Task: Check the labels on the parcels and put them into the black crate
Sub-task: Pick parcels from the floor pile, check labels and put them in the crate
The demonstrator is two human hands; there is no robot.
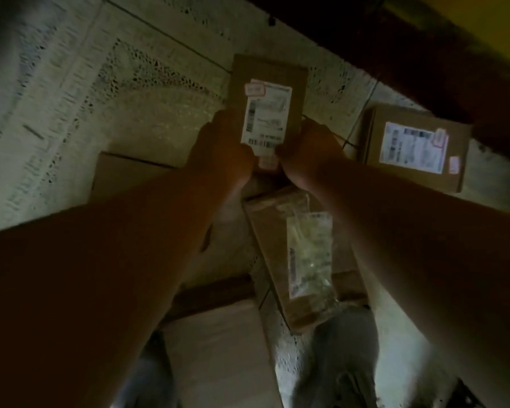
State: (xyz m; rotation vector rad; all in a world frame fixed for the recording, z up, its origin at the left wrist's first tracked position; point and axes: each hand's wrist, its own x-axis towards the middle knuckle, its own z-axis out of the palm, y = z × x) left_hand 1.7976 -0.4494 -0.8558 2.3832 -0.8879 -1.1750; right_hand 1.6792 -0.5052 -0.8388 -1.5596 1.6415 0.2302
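Nearest the camera, at the bottom of the view, a plain cardboard box [218, 354] lies on the patterned tiled floor [71, 83] between the person's knees, and just beyond it a long brown parcel [277, 245] lies tilted, with a clear plastic pouch [309, 254] resting on top of it. Another flat cardboard box [121, 178] lies to the left, partly hidden under the left forearm. Above these, both arms reach forward and both hands hold up one small brown parcel [267, 83] over the floor, its face turned to the camera: the left hand [221, 148] grips its lower left edge with the thumb curled onto the front, and the right hand [309, 154] grips its lower right edge in the same way. A white shipping label [265, 116] with barcodes covers most of the parcel's face; its print is too blurred to read. Farther off to the right, another labelled brown parcel [415, 148] lies flat on the floor, close to dark wooden furniture [424, 54] along the top right. The black crate is not in view.
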